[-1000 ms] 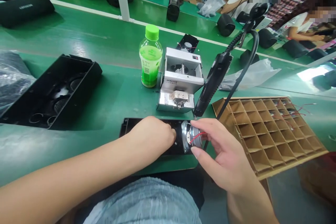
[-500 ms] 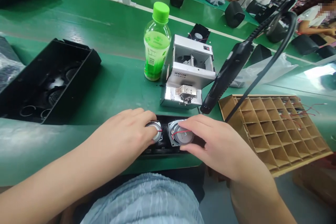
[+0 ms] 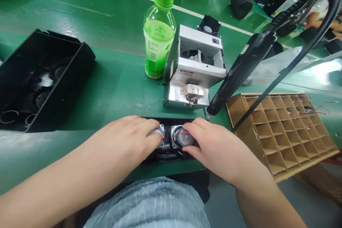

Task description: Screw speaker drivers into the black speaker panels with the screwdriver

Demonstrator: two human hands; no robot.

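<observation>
My left hand (image 3: 125, 140) curves over a round speaker driver (image 3: 159, 136) seated in the left side of a black speaker housing (image 3: 165, 156). My right hand (image 3: 219, 146) grips a second metal speaker driver (image 3: 182, 137), which has a thin red wire across it, from both sides. Both drivers sit side by side in the housing, partly covered by my fingers. Just beyond the housing stands a silver WEIXIN screw feeder (image 3: 195, 67), with a black electric screwdriver (image 3: 240, 71) hanging to its right, close above my right hand.
A green-capped bottle (image 3: 159, 32) stands beside the feeder. An open black housing (image 3: 45, 78) lies on the green bench (image 3: 112, 103) to my left. A cardboard divider tray (image 3: 280, 131) holds wired parts to my right. Co-workers' arms show at the far bench.
One second ago my right hand held a driver above the housing's right end and my left hand lay on bare housing. Now both drivers sit in the housing under my hands.
</observation>
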